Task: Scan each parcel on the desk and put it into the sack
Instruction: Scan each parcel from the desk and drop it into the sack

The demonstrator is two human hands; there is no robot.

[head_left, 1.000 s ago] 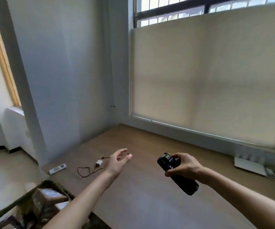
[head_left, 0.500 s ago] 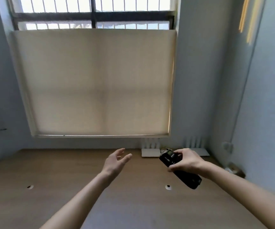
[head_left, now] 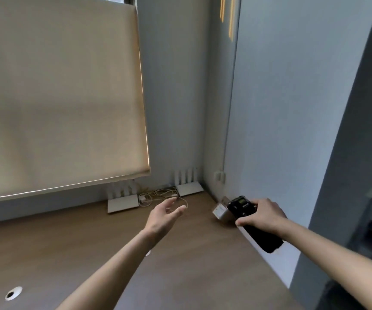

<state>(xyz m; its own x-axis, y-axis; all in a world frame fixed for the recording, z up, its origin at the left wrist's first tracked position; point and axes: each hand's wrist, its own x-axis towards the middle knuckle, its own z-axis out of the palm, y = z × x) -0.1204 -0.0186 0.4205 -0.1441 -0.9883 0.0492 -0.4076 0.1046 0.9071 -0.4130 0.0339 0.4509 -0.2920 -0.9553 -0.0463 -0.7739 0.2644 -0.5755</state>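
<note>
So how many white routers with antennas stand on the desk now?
2. One router stands under the blind's right end; the other router stands in the corner, right of the cable tangle. None seems hidden.

Item count, far-right corner of surface [head_left: 180, 276]

2 hands: left [head_left: 162, 217], right [head_left: 264, 217]. 1 black scanner [head_left: 243, 209], center-right. 1 small parcel [head_left: 220, 214] just behind it. 2 white routers w/ antennas, center: one [head_left: 122, 202], other [head_left: 189, 187]. 1 cable tangle [head_left: 158, 194] btwn them. 2 grommet holes: lower left [head_left: 13, 294], other [head_left: 148, 253] mostly hidden by left forearm. 1 blind [head_left: 57, 97], upper left.
</note>
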